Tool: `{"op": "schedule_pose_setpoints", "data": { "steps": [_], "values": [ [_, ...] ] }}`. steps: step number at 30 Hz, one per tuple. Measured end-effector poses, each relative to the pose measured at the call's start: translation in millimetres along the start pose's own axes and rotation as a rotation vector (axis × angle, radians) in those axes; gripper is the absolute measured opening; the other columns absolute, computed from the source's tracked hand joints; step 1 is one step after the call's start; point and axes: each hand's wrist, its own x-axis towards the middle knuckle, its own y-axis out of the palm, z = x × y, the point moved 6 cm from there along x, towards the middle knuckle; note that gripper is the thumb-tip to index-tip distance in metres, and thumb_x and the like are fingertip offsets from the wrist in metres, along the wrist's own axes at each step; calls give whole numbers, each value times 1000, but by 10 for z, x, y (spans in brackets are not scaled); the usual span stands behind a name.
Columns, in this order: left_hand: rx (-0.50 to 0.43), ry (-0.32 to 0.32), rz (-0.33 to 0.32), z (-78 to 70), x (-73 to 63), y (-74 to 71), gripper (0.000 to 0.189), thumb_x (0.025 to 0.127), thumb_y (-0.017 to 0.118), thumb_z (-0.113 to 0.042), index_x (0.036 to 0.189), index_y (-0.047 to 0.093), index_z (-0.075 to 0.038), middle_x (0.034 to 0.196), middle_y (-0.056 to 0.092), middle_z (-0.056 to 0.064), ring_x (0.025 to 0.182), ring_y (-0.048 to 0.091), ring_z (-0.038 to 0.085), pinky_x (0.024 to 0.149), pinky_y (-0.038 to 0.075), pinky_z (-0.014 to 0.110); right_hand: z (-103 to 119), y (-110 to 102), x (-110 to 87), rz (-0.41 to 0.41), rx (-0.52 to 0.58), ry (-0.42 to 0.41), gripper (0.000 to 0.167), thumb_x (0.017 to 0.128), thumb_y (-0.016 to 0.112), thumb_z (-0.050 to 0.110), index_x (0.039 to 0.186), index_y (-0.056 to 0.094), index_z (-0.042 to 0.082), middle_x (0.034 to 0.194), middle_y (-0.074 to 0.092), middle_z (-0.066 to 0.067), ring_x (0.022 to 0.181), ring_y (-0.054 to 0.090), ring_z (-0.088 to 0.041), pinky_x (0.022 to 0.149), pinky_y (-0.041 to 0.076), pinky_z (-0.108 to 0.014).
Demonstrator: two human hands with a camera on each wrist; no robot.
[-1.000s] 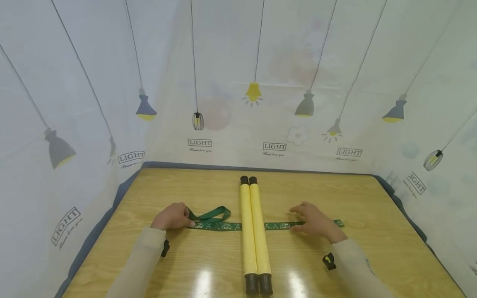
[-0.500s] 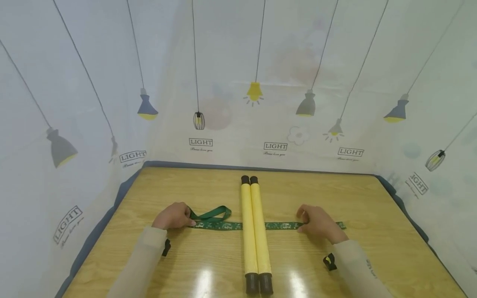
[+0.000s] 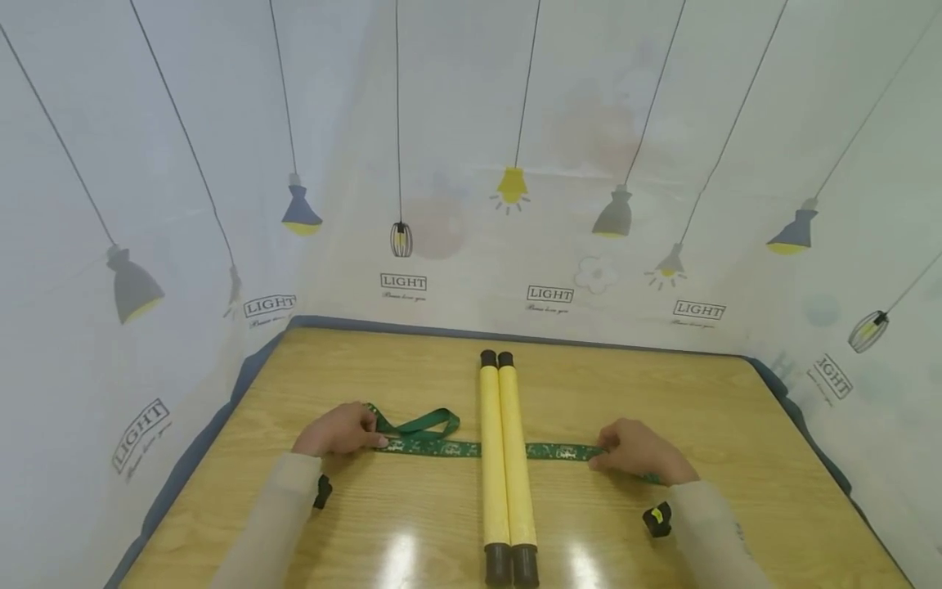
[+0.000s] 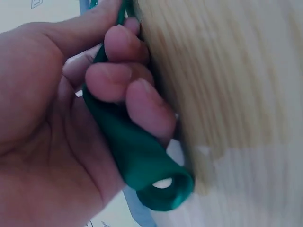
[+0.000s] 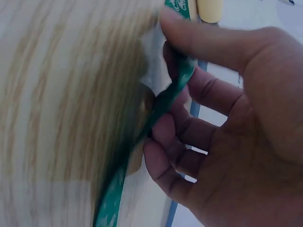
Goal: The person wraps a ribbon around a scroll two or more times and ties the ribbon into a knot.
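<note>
A green patterned ribbon (image 3: 562, 451) runs crosswise on the wooden table, passing beneath two yellow sticks with black end caps (image 3: 508, 458) that lie side by side. On the left, my left hand (image 3: 338, 429) pinches the ribbon, and a loose loop of it lies just beyond. The left wrist view shows the ribbon (image 4: 135, 156) running between curled fingers and palm. To the right of the sticks, my right hand (image 3: 640, 450) pinches the ribbon near its other end. That ribbon tail (image 5: 111, 203) trails down past the fingers in the right wrist view.
The wooden table (image 3: 412, 523) ends at a dark blue edge along the back and sides. Pale sheets printed with hanging lamps (image 3: 471, 123) stand close around it. A small black object (image 3: 657, 519) is by the right wrist, another (image 3: 322, 491) by the left.
My right hand has moved slightly right along the ribbon and closed its thumb and fingers on it; the tail has lifted and bent. My left hand keeps its hold. The sticks stay put.
</note>
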Motion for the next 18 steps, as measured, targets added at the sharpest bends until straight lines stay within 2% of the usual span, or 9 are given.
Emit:
{"op": "schedule_pose_setpoints", "data": {
  "steps": [1,4,8,14,18],
  "values": [
    [-13,22,5,8,-1,-5,34,97,72,-27,70,57,-12,59,50,-2,53,42,12,55,38,27,-20,-6,-5,0,19,-5,29,92,77,33,78,63,12,68,51,4,64,44,-12,60,39,-29],
    [-51,81,12,45,-11,-14,31,99,69,-28,75,61,-11,61,51,-2,54,44,12,58,41,29,-45,-53,-29,-18,56,-30,35,96,71,38,75,59,13,67,47,6,61,42,-10,58,36,-26],
    [-68,128,-3,108,-44,-26,27,101,67,-29,81,64,-12,63,51,-2,55,44,12,60,42,30,-73,-129,-59,-61,53,-39,35,99,66,43,79,64,15,72,54,5,66,46,-11,62,38,-28],
    [-36,169,-29,75,-107,-43,17,100,68,-24,85,67,-16,75,56,-2,63,47,12,60,41,29,-165,-257,-139,-148,45,-17,35,98,65,51,85,68,18,81,62,3,78,52,-16,73,42,-35],
    [26,148,-27,38,-136,-34,10,98,69,-18,88,71,-17,83,61,-2,69,50,13,63,41,30,-220,-323,-191,-185,32,-17,37,98,64,53,85,69,19,88,67,2,84,54,-17,81,47,-39]
  ]
}}
